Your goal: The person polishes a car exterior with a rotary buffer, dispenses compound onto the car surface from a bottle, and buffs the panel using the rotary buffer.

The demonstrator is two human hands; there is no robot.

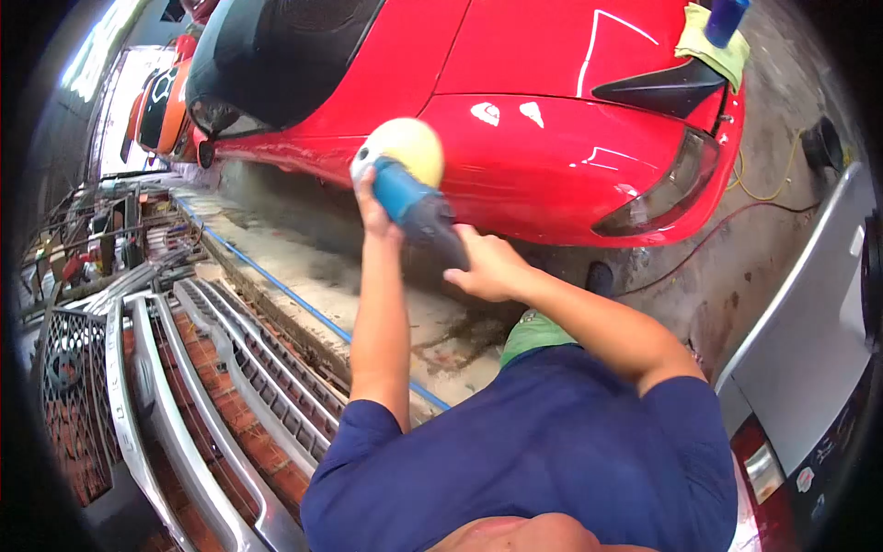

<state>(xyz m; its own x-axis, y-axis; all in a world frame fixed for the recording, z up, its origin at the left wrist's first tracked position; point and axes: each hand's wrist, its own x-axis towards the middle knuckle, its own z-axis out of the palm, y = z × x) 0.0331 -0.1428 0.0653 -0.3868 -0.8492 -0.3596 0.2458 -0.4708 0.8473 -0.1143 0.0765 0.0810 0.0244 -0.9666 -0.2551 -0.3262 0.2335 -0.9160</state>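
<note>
A blue and black power polisher [414, 207] with a round yellow pad [407, 152] is held in both hands. Wrapped round its front end, near the pad, is my left hand [375, 207]. The rear of its dark body is gripped by my right hand [489, 265]. The pad is blurred and overlaps the side of a glossy red car [524, 156]; whether it touches the paint I cannot tell. To the right of the polisher are the car's tail light [658, 189] and a black spoiler [662, 89].
A yellow-green cloth [713, 46] and a blue bottle [727, 20] rest on the car's rear. Silver grilles and trim [198, 396] lie at lower left beside a blue hose [276, 283]. A silver panel [800, 322] stands at right. An orange car [166, 110] is farther back.
</note>
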